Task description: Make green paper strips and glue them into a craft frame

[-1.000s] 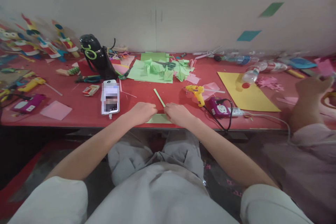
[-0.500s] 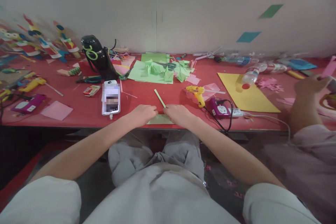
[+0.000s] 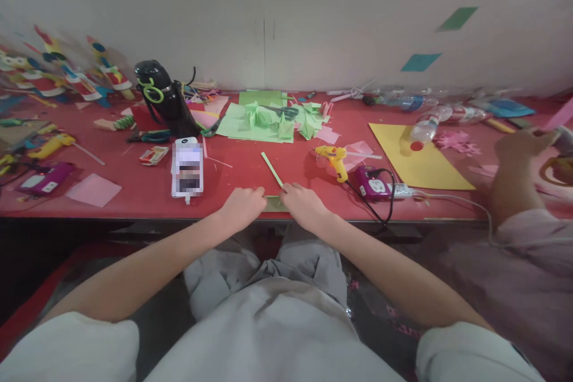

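At the table's front edge, a piece of light green paper (image 3: 275, 204) lies between my two hands. My left hand (image 3: 245, 206) pinches its left end, with the fingers curled. On the other end, my right hand (image 3: 304, 204) has its fingers closed in the same way. Both hands partly hide the paper. A narrow light green paper strip (image 3: 271, 168) slants away from the right fingertips; whether it touches them I cannot tell.
Folded green paper pieces (image 3: 285, 126) and scissors (image 3: 286, 111) lie farther back. A phone (image 3: 187, 170) is left; a yellow glue gun (image 3: 333, 158), its cord and a purple power socket (image 3: 373, 184) are right. A black bottle (image 3: 165, 98) stands behind. A co-worker's hand (image 3: 528, 143) is far right.
Both hands have shifted slightly towards me with the green paper, and less of it shows below the fingers. The co-worker's hand has moved a little.
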A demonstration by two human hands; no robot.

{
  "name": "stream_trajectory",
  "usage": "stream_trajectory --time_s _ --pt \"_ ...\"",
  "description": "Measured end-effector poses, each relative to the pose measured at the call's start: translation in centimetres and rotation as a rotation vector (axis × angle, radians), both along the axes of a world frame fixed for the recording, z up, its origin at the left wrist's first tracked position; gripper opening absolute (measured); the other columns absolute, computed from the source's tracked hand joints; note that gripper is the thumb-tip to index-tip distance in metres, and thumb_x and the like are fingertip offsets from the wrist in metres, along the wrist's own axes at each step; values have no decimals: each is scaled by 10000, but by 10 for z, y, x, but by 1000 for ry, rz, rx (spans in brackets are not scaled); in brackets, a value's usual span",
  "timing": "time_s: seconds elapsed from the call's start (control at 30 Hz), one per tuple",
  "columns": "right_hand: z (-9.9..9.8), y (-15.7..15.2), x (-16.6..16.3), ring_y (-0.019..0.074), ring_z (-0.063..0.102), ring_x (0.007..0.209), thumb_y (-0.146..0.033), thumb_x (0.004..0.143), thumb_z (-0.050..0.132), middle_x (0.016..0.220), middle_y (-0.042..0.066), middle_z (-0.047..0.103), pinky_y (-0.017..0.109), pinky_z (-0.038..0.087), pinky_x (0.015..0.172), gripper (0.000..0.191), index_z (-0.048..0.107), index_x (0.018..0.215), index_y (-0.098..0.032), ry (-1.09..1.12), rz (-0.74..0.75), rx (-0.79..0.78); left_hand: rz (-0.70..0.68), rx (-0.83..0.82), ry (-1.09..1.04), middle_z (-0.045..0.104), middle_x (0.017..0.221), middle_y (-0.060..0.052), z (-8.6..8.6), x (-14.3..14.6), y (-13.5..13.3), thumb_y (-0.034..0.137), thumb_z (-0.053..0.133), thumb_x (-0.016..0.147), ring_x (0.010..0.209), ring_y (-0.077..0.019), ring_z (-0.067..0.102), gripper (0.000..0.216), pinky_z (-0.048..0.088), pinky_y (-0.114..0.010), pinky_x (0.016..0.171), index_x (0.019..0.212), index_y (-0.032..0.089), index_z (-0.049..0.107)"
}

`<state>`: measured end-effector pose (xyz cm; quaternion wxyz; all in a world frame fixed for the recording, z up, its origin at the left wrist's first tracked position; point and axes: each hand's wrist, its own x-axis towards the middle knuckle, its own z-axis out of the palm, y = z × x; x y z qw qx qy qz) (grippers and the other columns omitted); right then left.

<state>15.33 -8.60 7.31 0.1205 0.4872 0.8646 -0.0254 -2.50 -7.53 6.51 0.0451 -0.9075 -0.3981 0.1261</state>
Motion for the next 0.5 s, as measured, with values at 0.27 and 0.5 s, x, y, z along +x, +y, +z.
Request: stream_trajectory --time_s 0.27,0.5 --pt "-18 -14 1 268 601 1031 -71 947 418 1144 192 620 323 547 789 309 698 1071 -117 36 -31 96 55 36 -34 644 923 -127 -4 5 -3 46 486 900 753 -248 713 230 500 -311 590 991 119 684" --pt "-15 5 14 259 615 1057 -49 931 431 1105 166 645 304 504 829 293 644 1118 -122 75 -26 44 0 18 -31 659 914 -132 1 8 4 38 464 909 767 -270 709 244 468 -326 584 998 110 680"
